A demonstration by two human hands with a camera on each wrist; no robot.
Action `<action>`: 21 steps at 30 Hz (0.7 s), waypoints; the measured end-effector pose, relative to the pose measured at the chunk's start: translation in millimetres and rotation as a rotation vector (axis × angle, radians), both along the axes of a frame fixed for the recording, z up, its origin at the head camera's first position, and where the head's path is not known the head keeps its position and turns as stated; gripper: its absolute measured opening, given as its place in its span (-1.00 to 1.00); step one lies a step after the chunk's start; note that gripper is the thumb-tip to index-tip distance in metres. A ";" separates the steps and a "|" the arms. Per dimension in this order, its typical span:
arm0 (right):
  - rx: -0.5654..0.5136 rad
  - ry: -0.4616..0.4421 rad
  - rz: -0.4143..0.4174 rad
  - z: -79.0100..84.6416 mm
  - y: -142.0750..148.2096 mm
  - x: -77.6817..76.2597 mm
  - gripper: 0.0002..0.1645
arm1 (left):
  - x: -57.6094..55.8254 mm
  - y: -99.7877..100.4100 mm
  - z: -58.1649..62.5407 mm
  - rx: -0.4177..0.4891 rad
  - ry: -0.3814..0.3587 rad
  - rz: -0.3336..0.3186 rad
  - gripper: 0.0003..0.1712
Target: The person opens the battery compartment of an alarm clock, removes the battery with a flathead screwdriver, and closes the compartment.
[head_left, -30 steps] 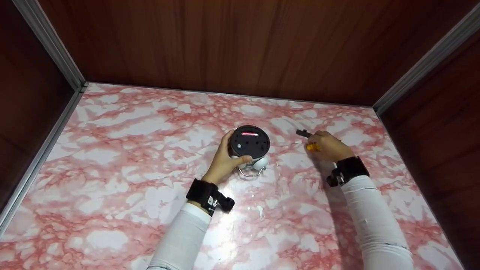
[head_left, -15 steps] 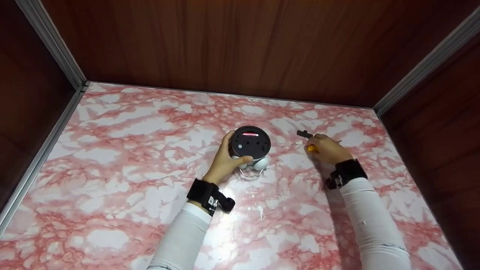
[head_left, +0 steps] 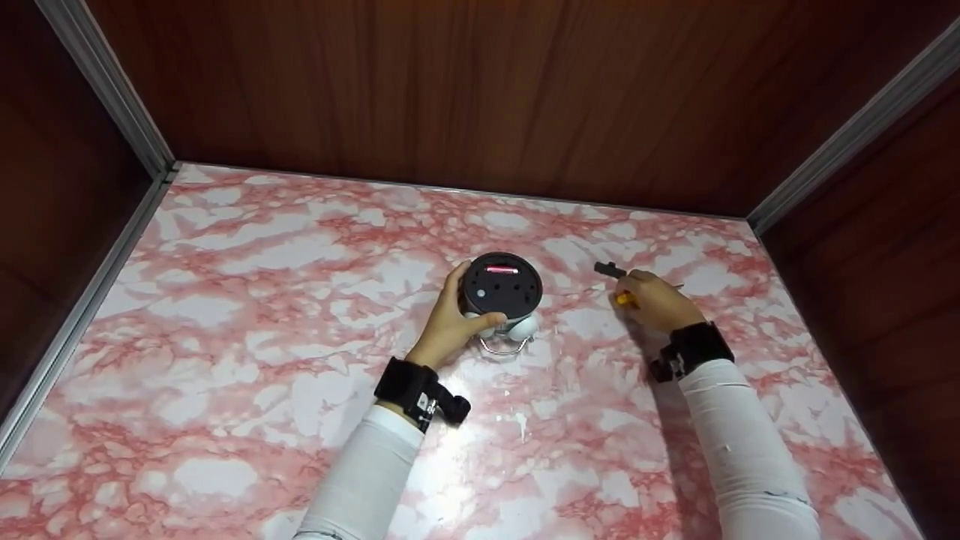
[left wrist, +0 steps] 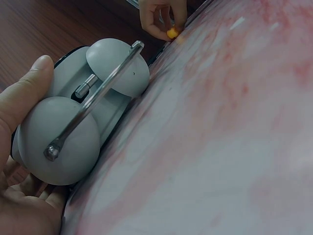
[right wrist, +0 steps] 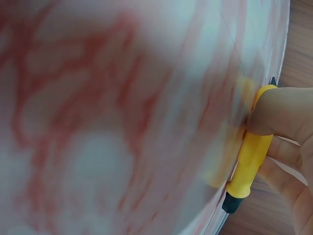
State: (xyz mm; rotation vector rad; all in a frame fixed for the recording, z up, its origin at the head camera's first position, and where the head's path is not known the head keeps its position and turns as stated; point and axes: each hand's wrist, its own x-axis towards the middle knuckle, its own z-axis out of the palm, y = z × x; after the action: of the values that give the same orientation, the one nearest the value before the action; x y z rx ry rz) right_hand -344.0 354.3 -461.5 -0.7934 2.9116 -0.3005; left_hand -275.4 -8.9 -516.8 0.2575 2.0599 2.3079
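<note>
A twin-bell alarm clock (head_left: pixel 501 289) lies with its black back up and its pale bells (left wrist: pixel 61 139) towards me. A red battery (head_left: pixel 501 268) sits in the slot in its back. My left hand (head_left: pixel 450 319) grips the clock by its side, thumb near the bells. To the right, my right hand (head_left: pixel 656 300) pinches a yellow-handled screwdriver (right wrist: pixel 254 152) low at the table surface. The handle has dark ends, and a thin shaft (head_left: pixel 679 286) shows beyond the hand in the head view. A small dark cover-like piece (head_left: pixel 609 269) lies beside the right fingers.
The table top (head_left: pixel 262 360) has a red and white marbled pattern. Dark wood panels (head_left: pixel 450 90) with metal edging stand at the back and both sides. Small pale marks (head_left: pixel 521 424) show on the table in front of the clock.
My right hand has shifted slightly towards me and left, its fingers covering more of the yellow handle. The left hand and the clock have stayed in place.
</note>
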 end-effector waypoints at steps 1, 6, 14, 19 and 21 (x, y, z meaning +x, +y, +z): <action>-0.007 0.009 0.006 -0.4 0.4 0.3 -0.76 | 0.3 -0.2 0.1 -0.005 -0.007 -0.001 0.21; -0.049 0.056 0.030 -5.2 3.6 0.1 -0.79 | 0.1 -0.3 -0.1 -0.001 -0.019 -0.005 0.22; -0.099 0.030 -0.031 -10.2 6.0 -1.2 -0.79 | -0.1 0.2 -0.8 0.009 -0.019 0.001 0.22; -0.132 -0.014 -0.078 -9.6 8.0 -0.8 -0.75 | -0.1 -0.1 -0.9 0.000 -0.013 0.001 0.23; -0.146 -0.033 -0.104 -9.3 8.3 -0.2 -0.74 | 0.0 0.0 -0.9 0.000 -0.012 0.003 0.23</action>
State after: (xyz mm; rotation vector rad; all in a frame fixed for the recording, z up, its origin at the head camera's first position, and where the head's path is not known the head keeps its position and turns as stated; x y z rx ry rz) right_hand -344.1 362.6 -470.8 -0.6497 2.9313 -0.5359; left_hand -275.4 -8.9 -517.6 0.2406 2.0558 2.3052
